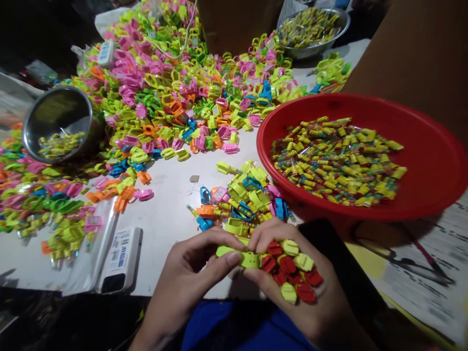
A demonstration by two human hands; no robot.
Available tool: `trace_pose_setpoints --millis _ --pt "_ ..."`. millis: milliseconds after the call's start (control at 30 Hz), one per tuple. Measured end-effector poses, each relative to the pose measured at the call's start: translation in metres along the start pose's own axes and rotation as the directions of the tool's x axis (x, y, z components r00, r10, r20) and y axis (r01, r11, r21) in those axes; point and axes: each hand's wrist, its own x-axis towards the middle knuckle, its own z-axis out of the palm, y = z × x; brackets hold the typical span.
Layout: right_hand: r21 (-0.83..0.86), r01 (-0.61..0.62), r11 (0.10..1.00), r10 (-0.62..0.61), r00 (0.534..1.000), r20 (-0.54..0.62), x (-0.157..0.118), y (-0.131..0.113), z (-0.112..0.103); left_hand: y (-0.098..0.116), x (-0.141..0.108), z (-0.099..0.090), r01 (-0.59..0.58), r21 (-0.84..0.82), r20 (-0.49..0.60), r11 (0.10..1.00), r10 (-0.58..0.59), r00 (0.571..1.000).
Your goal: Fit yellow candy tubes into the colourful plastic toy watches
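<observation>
- Lime-green piece [250,260] is up at the near table edge, between both hands, just this side of the small pile [243,200].
- Left hand [199,273]: thumb and fingers pinching its left end.
- Right hand [325,300]: fingertips on its other end, palm cupping small red and yellow pieces [287,265].
- Room: best gap is bare white table [164,195] left of the small pile, up to the big heap [175,92]. Right side is tight: dark flat slab [329,253] just beside the right hand, red basin [435,163] rim right by the small pile.
- White device [120,258] sits with its lower end near the table's front edge, next to a clear bag [87,253].
- Count, right palm: about 7 red, 3 yellow; overlaps could hide more.
- Count, containers: 1 basin, 2 steel bowls, the left one [54,109] tipped, the far one [343,29] flatter. All three hold yellow-ended tubes [340,161], too many to count.
- Count, white devices: 2, second [106,53] lying on the heap.
- Far right: 1 pair of glasses [433,265] on papers [435,302].
</observation>
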Motion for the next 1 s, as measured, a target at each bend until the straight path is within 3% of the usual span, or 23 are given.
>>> trace_pose_setpoints --millis 67,167,233,333,467,633,900,1000 --pt "0.000 0.004 1.000 -0.004 0.989 -0.147 -0.001 0.000 0.004 -0.004 0.001 0.000 0.029 -0.060 -0.048 0.998 -0.032 0.998" --pt "-0.072 -0.032 0.997 -0.004 0.892 -0.452 -0.006 -0.002 0.012 -0.011 0.003 0.004 -0.007 -0.165 -0.149 0.986 -0.018 0.989" --pt "-0.069 -0.119 0.990 0.067 0.857 -0.511 -0.010 -0.004 0.019 -0.014 0.003 0.010 -0.086 -0.219 -0.213 0.972 0.039 0.976" --pt "-0.008 -0.155 0.988 0.133 0.873 -0.470 -0.014 -0.006 0.029 -0.017 0.001 0.023 -0.145 -0.221 -0.245 0.964 0.089 0.965" --pt "0.044 -0.055 0.997 0.070 0.879 -0.472 -0.014 -0.004 0.035 -0.017 -0.004 0.037 -0.195 -0.132 -0.178 0.972 0.170 0.969" --pt "0.004 -0.048 0.999 0.045 0.883 -0.467 -0.011 -0.004 0.029 -0.013 -0.004 0.042 -0.267 -0.050 -0.191 0.962 0.253 0.948" --pt "-0.037 -0.127 0.991 0.104 0.919 -0.381 -0.013 -0.008 0.022 -0.013 -0.001 0.038 -0.191 -0.072 -0.145 0.979 0.179 0.973" --pt "-0.045 -0.097 0.994 0.075 0.934 -0.351 -0.013 -0.004 0.019 -0.017 -0.001 0.038 -0.154 -0.092 -0.136 0.984 0.141 0.981"
